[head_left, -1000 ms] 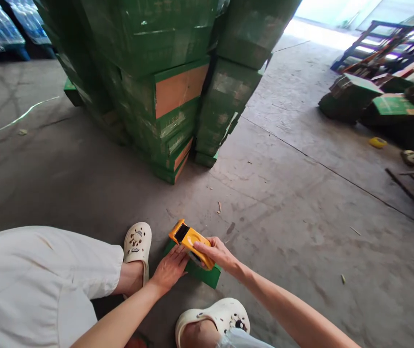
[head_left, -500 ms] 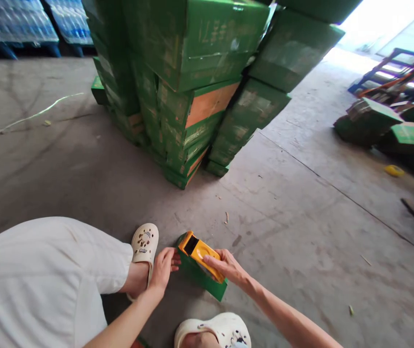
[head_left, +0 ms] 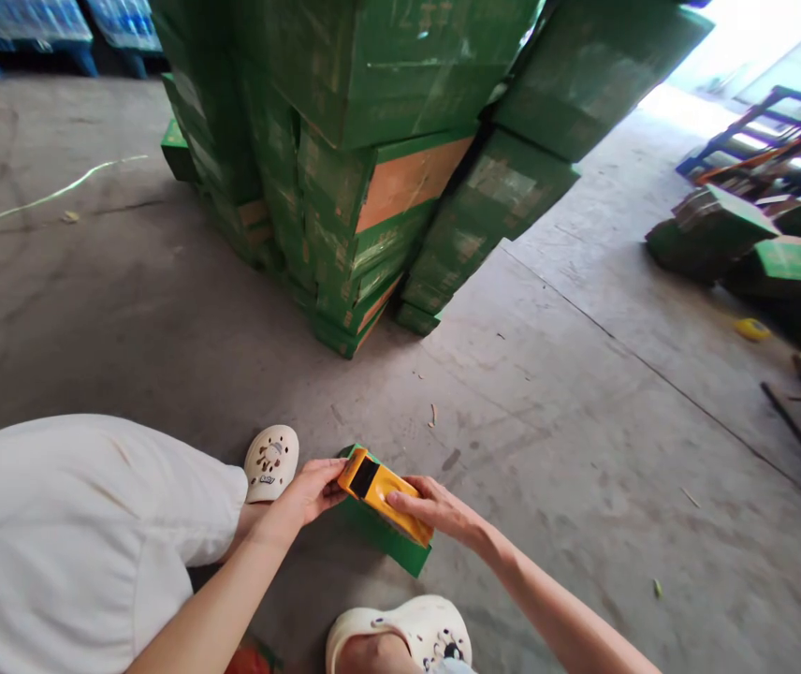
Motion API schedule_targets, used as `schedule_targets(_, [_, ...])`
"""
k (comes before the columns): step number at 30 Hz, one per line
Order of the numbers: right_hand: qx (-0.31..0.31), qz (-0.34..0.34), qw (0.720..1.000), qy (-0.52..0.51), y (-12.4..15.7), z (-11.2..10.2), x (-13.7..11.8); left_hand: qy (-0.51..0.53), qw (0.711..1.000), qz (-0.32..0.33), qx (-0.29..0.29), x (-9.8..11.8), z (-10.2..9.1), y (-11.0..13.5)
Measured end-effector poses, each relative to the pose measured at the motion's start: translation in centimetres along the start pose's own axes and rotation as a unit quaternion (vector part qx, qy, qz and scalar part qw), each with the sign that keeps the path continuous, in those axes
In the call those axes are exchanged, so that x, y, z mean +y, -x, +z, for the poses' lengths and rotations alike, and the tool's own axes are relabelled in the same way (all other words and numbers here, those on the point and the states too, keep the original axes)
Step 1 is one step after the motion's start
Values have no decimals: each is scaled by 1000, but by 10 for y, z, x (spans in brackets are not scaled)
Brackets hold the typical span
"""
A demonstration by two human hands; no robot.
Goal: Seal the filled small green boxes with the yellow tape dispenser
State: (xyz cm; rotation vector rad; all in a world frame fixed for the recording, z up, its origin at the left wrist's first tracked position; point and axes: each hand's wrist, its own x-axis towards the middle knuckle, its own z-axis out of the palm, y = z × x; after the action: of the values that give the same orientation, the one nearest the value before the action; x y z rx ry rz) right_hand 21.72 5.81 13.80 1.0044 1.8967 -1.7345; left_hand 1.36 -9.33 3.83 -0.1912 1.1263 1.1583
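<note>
An orange-yellow box-like item (head_left: 391, 501) with a dark panel near its far left end is in front of me, tilted. My right hand (head_left: 427, 505) grips its near right end, thumb on top. My left hand (head_left: 320, 489) has its fingertips at the far left end, pinching the edge. Underneath is a small green box (head_left: 407, 557), mostly covered by the yellow item. Whether the yellow item rests on the green box I cannot tell. Both sit low between my white clogs, the left clog (head_left: 271, 463) and the right clog (head_left: 435, 629).
A tall, leaning stack of green cartons (head_left: 379, 253) stands ahead. Bottled water packs (head_left: 21, 19) on blue pallets are at the upper left. To the right lie loose green cartons (head_left: 797, 260), a blue pallet rack (head_left: 758, 131) and a yellow roll-like thing (head_left: 752, 329).
My left hand has moved right and closed its fingers on the yellow item's far left end. My right hand keeps its grip. The view has shifted slightly.
</note>
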Motion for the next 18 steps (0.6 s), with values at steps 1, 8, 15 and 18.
schedule_targets(1, [-9,4,1000,26,0,-3,-3,-2,1000,0,5,0,0,0])
schedule_targets(8, [-7,9,1000,22,0,5,-4,-49,996,47,50,1,4,-2])
schedule_targets(15, [48,-13,996,69,-4,13,-1,-93,982,134,92,-7,10,-6])
schedule_targets(18, [30,0,998,52,0,12,-2,-117,968,191,116,-7,4,-12])
